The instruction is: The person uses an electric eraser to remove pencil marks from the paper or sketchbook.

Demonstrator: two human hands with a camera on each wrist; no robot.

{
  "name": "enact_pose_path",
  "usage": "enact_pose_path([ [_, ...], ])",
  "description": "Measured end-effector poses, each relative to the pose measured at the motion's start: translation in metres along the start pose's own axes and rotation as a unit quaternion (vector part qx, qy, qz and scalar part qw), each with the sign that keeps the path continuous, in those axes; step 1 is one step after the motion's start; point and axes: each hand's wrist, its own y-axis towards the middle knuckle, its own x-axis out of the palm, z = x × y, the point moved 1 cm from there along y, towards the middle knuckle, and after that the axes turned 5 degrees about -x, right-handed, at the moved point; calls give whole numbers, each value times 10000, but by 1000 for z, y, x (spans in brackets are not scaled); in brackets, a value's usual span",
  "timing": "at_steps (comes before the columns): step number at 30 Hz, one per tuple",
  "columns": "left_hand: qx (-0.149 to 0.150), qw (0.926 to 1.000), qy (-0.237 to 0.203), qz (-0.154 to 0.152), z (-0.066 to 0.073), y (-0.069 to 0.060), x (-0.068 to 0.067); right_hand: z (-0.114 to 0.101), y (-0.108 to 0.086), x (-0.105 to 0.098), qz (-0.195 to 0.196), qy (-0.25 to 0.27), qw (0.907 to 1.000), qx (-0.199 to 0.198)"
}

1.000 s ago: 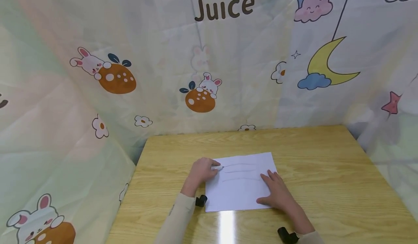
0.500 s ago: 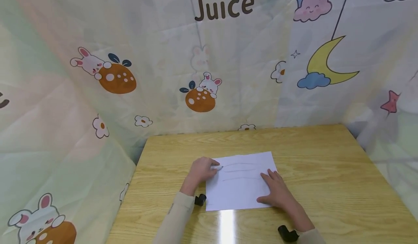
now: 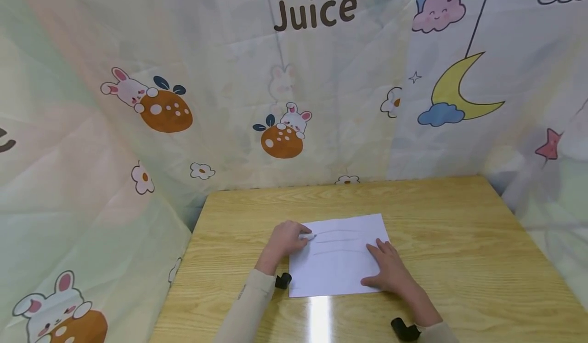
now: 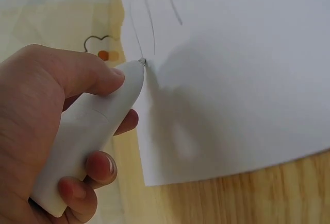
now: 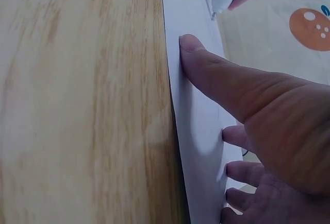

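A white sheet of paper [image 3: 331, 276] lies on the wooden table, with three thin, slightly curved grey lines across its upper half. At its upper left my left hand [image 3: 286, 238] grips a thick white pen-shaped tool [image 4: 85, 131], index finger along its top and the other fingers curled beneath. The tool's small metal tip [image 4: 143, 61] is at the left end of the topmost line. My right hand [image 3: 390, 274] rests on the sheet's right side, fingers and thumb spread. Whether the lines are drawn or cut, I cannot tell.
The wooden table [image 3: 459, 241] extends around the sheet on all sides. A printed curtain [image 3: 220, 128] hangs behind the table and along its left and right sides. Black wrist camera mounts [image 3: 283, 280] sit by both wrists, low over the table.
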Motion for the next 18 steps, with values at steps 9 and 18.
enact_pose_path([
  [9, -144, 9999, -54, -51, 3, -4, -4, 1, -2, 0, 88, -40, 9999, -48],
  [18, -74, 9999, -44, -62, 2, 2, 0, 1, -2, 1, -13, 10, 10000, 10],
])
